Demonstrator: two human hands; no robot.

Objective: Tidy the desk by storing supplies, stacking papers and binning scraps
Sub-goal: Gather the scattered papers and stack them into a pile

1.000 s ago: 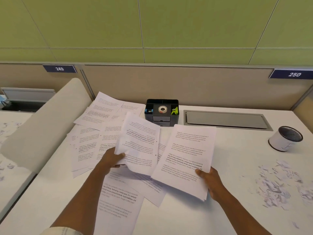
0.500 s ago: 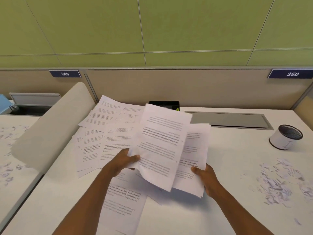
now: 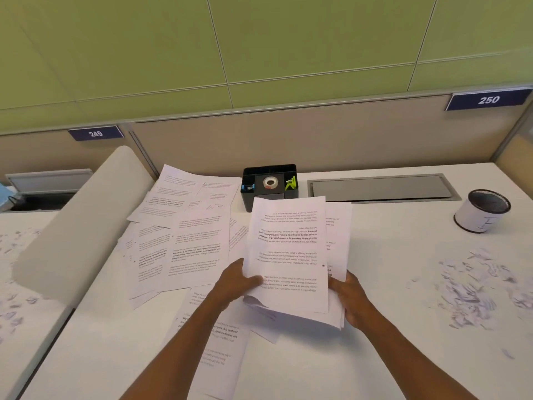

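Observation:
Both my hands hold one bundle of printed sheets (image 3: 288, 249) above the desk's middle. My left hand (image 3: 235, 282) grips its lower left edge, thumb on top. My right hand (image 3: 349, 295) grips the lower right edge from beneath. More printed pages (image 3: 184, 235) lie fanned out to the left, and one sheet (image 3: 216, 350) lies under my left forearm. Torn paper scraps (image 3: 473, 287) are strewn at the right. A black desk organiser (image 3: 269, 184) with a tape roll and clips stands at the back.
A small mesh bin (image 3: 481, 210) wrapped in white paper stands at the far right. A grey cable hatch (image 3: 380, 187) is set into the desk behind. A curved white divider (image 3: 78, 223) borders the left side, with more scraps on the neighbouring desk (image 3: 17, 284).
My left hand brought its sheet to the right and laid it onto the pile in my right hand. The two piles are now one bundle, held by both hands.

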